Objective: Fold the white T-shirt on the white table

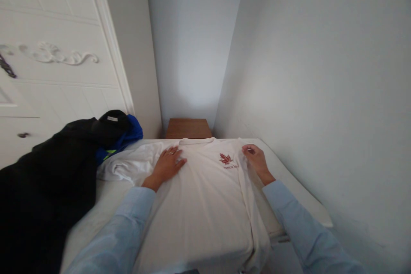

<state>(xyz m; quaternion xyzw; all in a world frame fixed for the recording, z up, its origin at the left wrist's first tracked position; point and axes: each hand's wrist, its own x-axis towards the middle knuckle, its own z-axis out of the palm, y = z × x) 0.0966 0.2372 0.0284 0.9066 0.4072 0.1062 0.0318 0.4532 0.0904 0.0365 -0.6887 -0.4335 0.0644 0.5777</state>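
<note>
A white long-sleeved shirt (pixel 205 205) lies spread out in front of me, its neckline at the far end. A red maple leaf print (pixel 226 158) with small lettering under it marks the upper right of its chest. My left hand (pixel 167 165) rests flat on the shirt near the left shoulder, fingers stretched out, a ring on one of them. At the right shoulder seam, my right hand (pixel 256 159) pinches the shirt's fabric between thumb and fingertips. The right sleeve runs down along the shirt's side, and the left sleeve lies bunched out to the left.
The shirt lies on a white tabletop (pixel 298 192). Dark clothing (pixel 58 158) with a blue garment (pixel 135 128) is heaped at the left. Beyond the table stands a brown wooden box-like piece (pixel 189 128). A white cabinet (pixel 67 30) rises at left; a grey wall (pixel 321 72) borders the right.
</note>
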